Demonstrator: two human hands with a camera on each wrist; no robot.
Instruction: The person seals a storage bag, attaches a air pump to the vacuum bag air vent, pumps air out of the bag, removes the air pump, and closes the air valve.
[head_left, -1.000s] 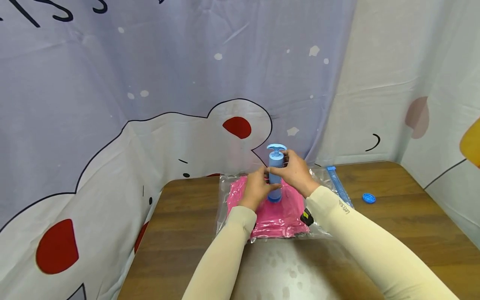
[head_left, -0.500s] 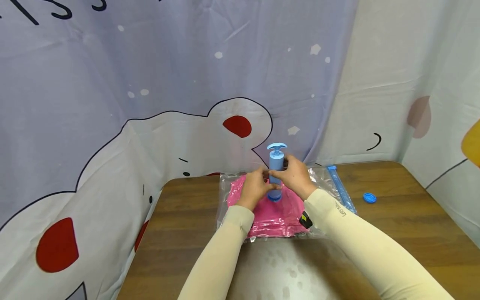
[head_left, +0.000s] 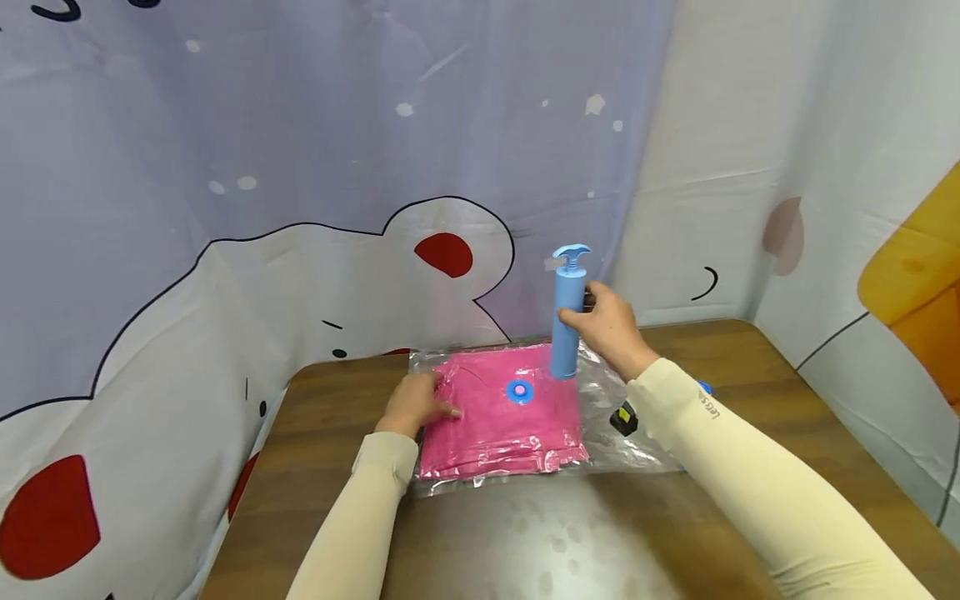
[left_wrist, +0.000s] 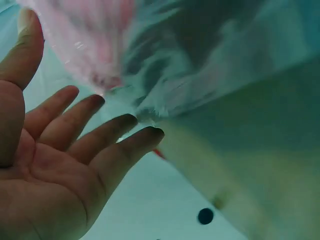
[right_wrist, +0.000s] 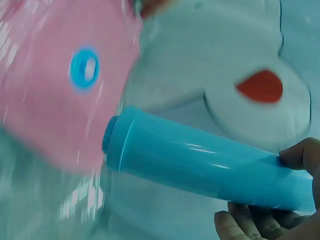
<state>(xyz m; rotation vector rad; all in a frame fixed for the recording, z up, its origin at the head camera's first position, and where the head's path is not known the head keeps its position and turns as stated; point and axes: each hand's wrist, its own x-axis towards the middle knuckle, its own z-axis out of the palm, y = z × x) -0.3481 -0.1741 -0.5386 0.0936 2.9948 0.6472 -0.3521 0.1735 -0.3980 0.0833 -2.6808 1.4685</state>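
Observation:
My right hand [head_left: 611,329] grips a blue hand pump [head_left: 567,325] round its barrel, thumb on one side and fingers on the other. The pump stands nearly upright over the right part of a pink bundle [head_left: 487,433] inside a clear vacuum bag [head_left: 611,450]. On the bundle's top shows a round blue valve [head_left: 520,391], uncovered and apart from the pump's lower end. At the bag's left edge is my left hand [head_left: 414,406]; in the left wrist view its fingers [left_wrist: 115,132] are spread and relaxed, with the bag's edge right at the fingertips.
The bag lies on a wooden table [head_left: 330,467] against a printed curtain [head_left: 337,125]. A blue cap [head_left: 705,387] shows partly behind the right sleeve [head_left: 720,417]. A black wrist camera [head_left: 624,418] sits at the right wrist.
My right hand has lifted the pump off the valve and carried it to the right. My left hand has left the pump and moved left to the bag's edge. The head view has turned slightly right.

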